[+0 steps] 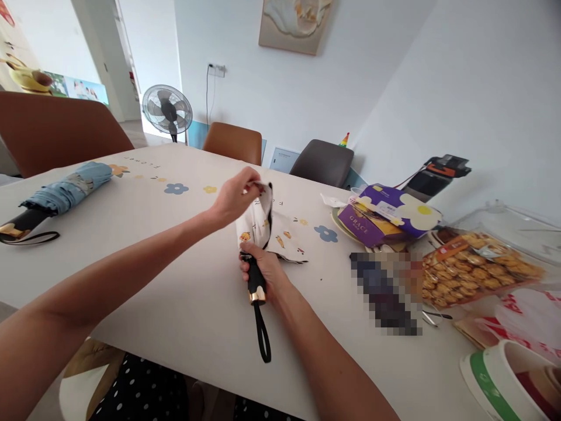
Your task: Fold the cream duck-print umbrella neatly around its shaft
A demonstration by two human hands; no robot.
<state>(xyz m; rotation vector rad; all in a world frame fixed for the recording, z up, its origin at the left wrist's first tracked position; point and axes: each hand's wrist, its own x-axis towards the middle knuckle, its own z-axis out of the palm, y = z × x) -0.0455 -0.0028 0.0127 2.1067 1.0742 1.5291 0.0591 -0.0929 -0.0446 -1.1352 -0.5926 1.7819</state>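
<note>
The umbrella [252, 231] is mid-frame, its white cloth [287, 242] partly loose, printed with small orange and yellow figures and edged in black; one flap spreads rightward. The right hand [268, 270] grasps the black handle [254, 279], gold-ended, with a black strap [262, 339] below. The left hand [239, 194] pinches the cloth near its upper edge.

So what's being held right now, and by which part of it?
A white patterned umbrella: the right hand grips its black handle at the canopy end, and the left hand pinches the canopy fabric near an edge.
</note>
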